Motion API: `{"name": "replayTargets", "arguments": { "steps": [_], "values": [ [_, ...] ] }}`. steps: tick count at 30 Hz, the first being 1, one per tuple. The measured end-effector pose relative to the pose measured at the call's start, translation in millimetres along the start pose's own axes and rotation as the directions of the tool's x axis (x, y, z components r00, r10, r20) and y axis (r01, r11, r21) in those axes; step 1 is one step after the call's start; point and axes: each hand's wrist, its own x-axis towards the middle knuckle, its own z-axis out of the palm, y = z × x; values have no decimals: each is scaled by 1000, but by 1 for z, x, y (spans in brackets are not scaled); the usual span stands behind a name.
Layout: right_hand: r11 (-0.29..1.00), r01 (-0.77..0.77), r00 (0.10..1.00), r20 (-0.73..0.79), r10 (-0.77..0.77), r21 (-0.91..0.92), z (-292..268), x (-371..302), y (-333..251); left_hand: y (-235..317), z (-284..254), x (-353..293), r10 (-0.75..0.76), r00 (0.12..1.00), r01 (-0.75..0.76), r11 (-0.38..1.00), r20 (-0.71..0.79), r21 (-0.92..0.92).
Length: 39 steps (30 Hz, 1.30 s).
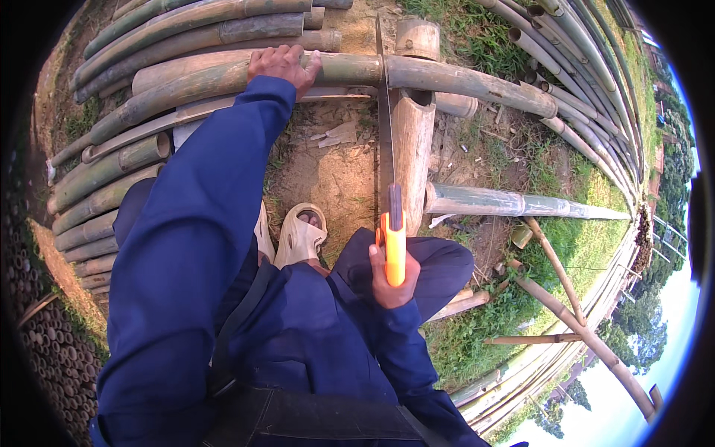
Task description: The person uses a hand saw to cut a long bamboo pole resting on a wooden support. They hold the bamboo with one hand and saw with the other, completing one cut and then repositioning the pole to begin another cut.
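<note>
My left hand point(283, 65) presses down on a long green bamboo pole point(447, 78) that lies across an upright bamboo post point(411, 149). My right hand point(391, 279) grips the orange handle of a hand saw point(392, 242). The saw's thin blade point(382, 112) runs away from me and cuts across the pole just left of the post. Both arms wear dark blue sleeves.
A stack of bamboo poles point(149, 45) lies at the left and far side. More poles point(581, 89) fan out at the right on grass. A shorter pole point(514, 203) rests against the post. My foot in a pale sandal point(298, 235) stands on bare earth.
</note>
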Motion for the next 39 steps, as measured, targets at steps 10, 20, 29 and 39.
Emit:
{"name": "replayTargets", "arguments": {
  "steps": [10,20,29,39],
  "values": [
    [999,6,997,-78,-2,48,33,105,-34,4,9,1,52,994,-54,998,-95,-18],
    [999,-37,998,-50,38,13,4,37,-35,6,7,-1,27,997,-28,1000,-75,-8],
    [998,-63,997,32,64,-30,-15,-15,-32,4,-7,-2,-14,1000,14,1000,13,-28],
    [997,15,998,-65,-10,76,22,82,-28,10,2,0,44,999,-45,998,-29,-36]
  ]
}}
